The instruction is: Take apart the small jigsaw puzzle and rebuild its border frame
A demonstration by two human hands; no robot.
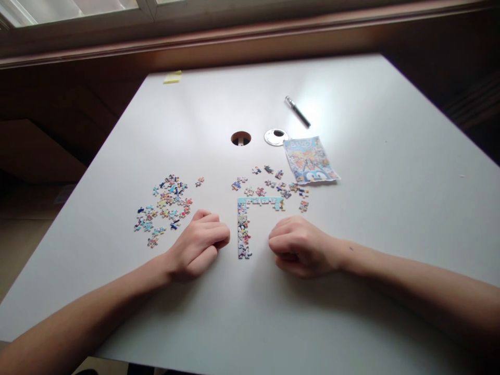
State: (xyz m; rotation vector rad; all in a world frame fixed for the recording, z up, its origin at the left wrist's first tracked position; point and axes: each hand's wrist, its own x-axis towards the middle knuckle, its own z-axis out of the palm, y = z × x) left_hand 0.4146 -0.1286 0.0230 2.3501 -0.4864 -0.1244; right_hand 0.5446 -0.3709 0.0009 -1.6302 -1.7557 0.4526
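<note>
Table (203,317): white top, carries all the puzzle stuff.
Right hand (299,246): loose fist on its side, fingers curled in, no gap at the tips. Sits right of the assembled section, apart from it. Can't tell if anything's inside.
Left hand (201,244): knuckles up, fingers folded under, tips hidden. Between the pile and the assembled section. Can't tell if it holds a piece.
Piece pile (172,199): loose, mixed colors, left and beyond the left hand.
Picture sheet (310,159): flat, penguin face at its near edge, beyond the right hand.
Assembled section (242,226): L-shaped, corner at far left; long side runs between the hands, light-blue strip across the far side.
Pen (299,113): dark body, beyond the sheet.
Scattered pieces (260,192): loose, between far strip and sheet.
Ring cover (269,139): at the sheet's far-left corner.
Table hole (241,138): round, light strip inside, can't identify.
Yellow note (172,77): far-left table corner.
</note>
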